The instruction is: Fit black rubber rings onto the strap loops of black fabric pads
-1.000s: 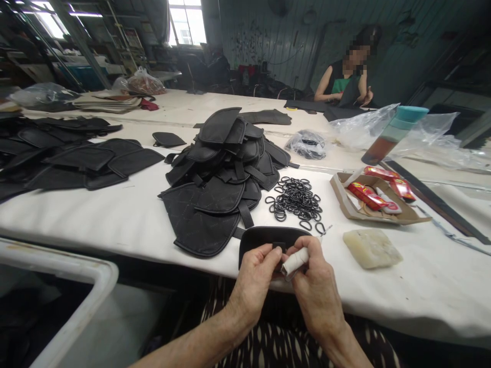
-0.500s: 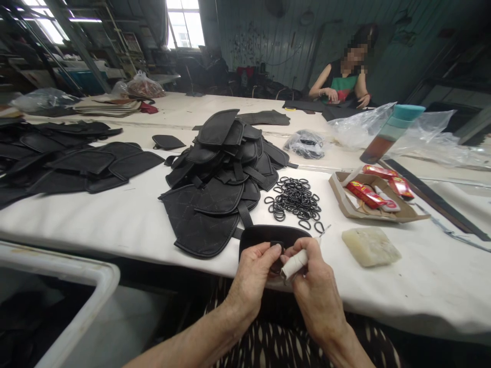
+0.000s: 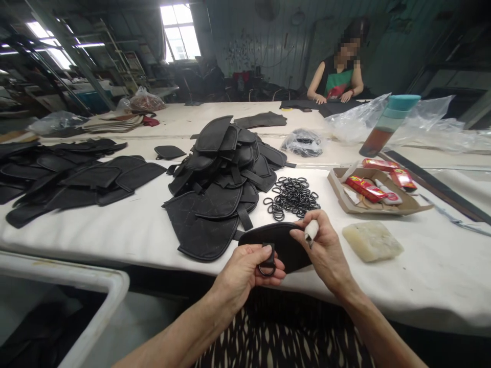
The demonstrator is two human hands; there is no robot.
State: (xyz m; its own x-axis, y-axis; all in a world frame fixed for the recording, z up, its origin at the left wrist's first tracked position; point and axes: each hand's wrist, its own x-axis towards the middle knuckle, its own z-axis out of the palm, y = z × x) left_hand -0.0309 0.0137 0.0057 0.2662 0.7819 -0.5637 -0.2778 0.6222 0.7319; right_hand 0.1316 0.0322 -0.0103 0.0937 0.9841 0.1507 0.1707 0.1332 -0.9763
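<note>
A black padded panel (image 3: 293, 250) with a stitched edge lies tilted at the table's front edge. My left hand (image 3: 245, 266) is closed, its thumb pressing a short black strap (image 3: 270, 250) against the fingers. Through the strap's fold hangs a black D-ring (image 3: 267, 271), in front of my fingers. My right hand (image 3: 326, 250) grips a small tool with a white-wrapped handle (image 3: 311, 231); its tip is hidden. The same hand's thumb and finger touch the panel's upper right edge. Just beyond lies a heap of black D-rings (image 3: 293, 197).
Black panels form a tall pile (image 3: 220, 189) and a flatter pile (image 3: 84, 174) to the left. On the right are a yellowish block (image 3: 372, 241), a cardboard tray (image 3: 345, 204) with red boxes, and a tilted bottle (image 3: 391, 122). A white bin (image 3: 115, 286) stands front left. A co-worker (image 3: 337, 82) sits opposite.
My hands have moved apart: the right went up and right to the panel's edge with the tool turned. The strap and its D-ring now show in my left hand.
</note>
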